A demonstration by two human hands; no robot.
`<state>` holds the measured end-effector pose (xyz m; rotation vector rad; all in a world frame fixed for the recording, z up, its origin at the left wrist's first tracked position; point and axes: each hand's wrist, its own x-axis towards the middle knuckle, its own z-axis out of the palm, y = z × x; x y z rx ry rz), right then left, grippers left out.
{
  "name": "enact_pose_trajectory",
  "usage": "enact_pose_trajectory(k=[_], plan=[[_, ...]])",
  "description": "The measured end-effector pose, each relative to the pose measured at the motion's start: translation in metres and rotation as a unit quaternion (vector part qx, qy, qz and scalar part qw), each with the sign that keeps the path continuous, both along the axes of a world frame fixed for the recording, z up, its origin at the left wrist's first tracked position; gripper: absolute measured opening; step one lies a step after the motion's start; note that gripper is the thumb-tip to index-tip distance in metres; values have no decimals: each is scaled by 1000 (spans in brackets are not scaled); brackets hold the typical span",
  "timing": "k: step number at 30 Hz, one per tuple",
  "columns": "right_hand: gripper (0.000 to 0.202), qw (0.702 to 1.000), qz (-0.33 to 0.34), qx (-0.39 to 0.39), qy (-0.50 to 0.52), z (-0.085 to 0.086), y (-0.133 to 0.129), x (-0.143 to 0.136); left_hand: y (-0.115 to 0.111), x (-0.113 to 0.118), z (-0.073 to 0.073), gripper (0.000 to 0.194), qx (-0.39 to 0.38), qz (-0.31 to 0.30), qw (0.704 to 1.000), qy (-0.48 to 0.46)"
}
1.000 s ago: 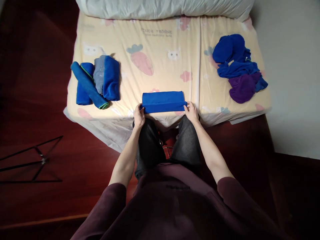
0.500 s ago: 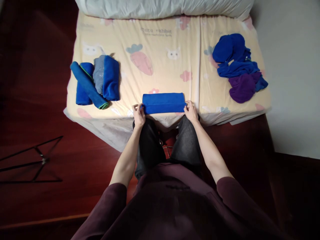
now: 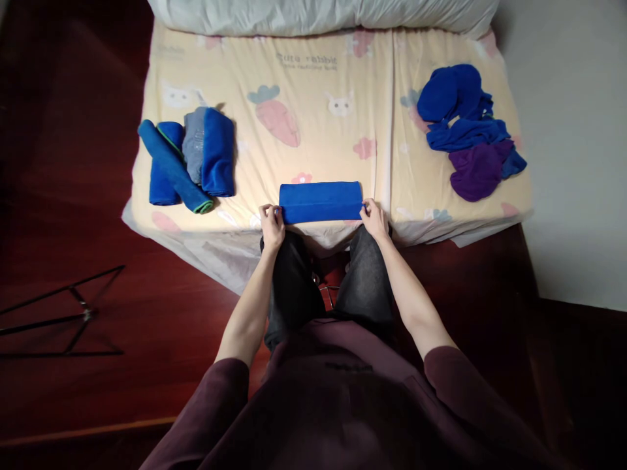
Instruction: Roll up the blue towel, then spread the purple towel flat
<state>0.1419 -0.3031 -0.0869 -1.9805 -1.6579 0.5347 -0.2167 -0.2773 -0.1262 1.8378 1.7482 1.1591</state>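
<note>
A folded blue cloth (image 3: pixel 321 201) lies flat as a long strip near the front edge of the bed, in front of my knees. At its left end my left hand (image 3: pixel 272 223) pinches the near corner between thumb and fingers. My right hand (image 3: pixel 374 217) has its fingers closed on the cloth's right end. Folded and rolled cloths lie at the left: a blue one (image 3: pixel 218 153), a grey one (image 3: pixel 194 143) and a blue-green roll (image 3: pixel 176 168) resting across another blue one (image 3: pixel 164 186).
Crumpled blue cloths (image 3: pixel 453 94) and a purple one (image 3: pixel 474 173) lie in a heap on the bed's right side. A pale quilt (image 3: pixel 323 14) spans the far edge. Black tripod legs (image 3: pixel 73 320) stand on the floor at the left; a pale wall (image 3: pixel 568 163) is at the right.
The near part of the blue cloth now lies flatter, with its lengthwise fold line fainter. Both hands have barely moved.
</note>
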Motion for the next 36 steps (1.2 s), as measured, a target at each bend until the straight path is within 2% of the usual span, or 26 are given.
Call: enact_pose_trajectory(k=[12, 14, 20, 24, 28, 33, 36], plan=[[25, 1000, -8, 7, -25, 4, -2, -2, -3, -2, 3, 23, -8, -10, 1000, 21], [25, 999, 0, 21, -30, 6, -4, -2, -3, -3, 4, 24, 1, -29, 999, 23], [31, 995, 55, 85, -5, 5, -9, 0, -2, -2, 6, 32, -2, -96, 995, 1], [36, 993, 81, 79, 21, 4, -9, 1, -3, -2, 7, 37, -14, -96, 995, 10], [30, 994, 86, 68, 27, 5, -9, 1, -5, -4, 10, 36, -30, -109, 993, 30], [48, 992, 110, 57, 15, 4, -8, 2, -4, -5, 12, 60, -50, -136, 987, 66], [54, 992, 116, 52, 16, 3, -8, 3, -4, -6, 11, 66, -54, -135, 986, 80]])
